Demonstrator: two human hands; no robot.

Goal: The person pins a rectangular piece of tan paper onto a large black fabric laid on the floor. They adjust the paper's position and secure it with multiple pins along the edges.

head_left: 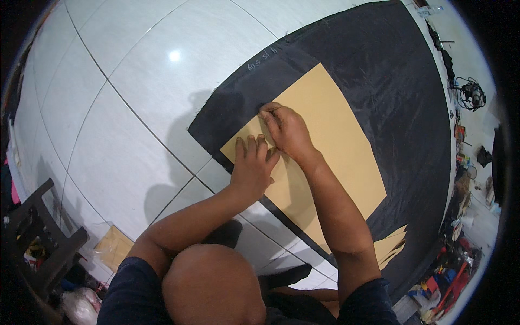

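Two bare forearms reach in from dark blue sleeves (pixel 368 303) at the near side. At near left, a flat tan packet (pixel 115 246) in clear plastic lies on the floor, and left of it stands a dark chair (pixel 40 230). At near right, some smaller tan card pieces (pixel 391 246) lie fanned on the cloth, just beside the right forearm.

Farther in, the left hand (pixel 252 165) lies palm down on a large tan sheet (pixel 330 124), close to its left corner; its fingers are partly spread and grasp nothing. Just beyond and to the right, the right hand (pixel 290 130) is bent over the sheet, thumb and fingers drawn together at the far-left edge. Whether something is pinched between those fingertips cannot be told.

The sheet lies flat on a black cloth (pixel 406 108), which shows as a narrow strip along the sheet's near edge and spreads widely beyond it to the far side and the right. Pale handwritten marks (pixel 262 58) run near the cloth's frayed far-left edge. Beneath is a white tiled floor (pixel 135 70). Mixed clutter (pixel 444 287) lines the right side, with a coil of black cable (pixel 469 93) farther off and a clear bottle (pixel 430 10) at far right.
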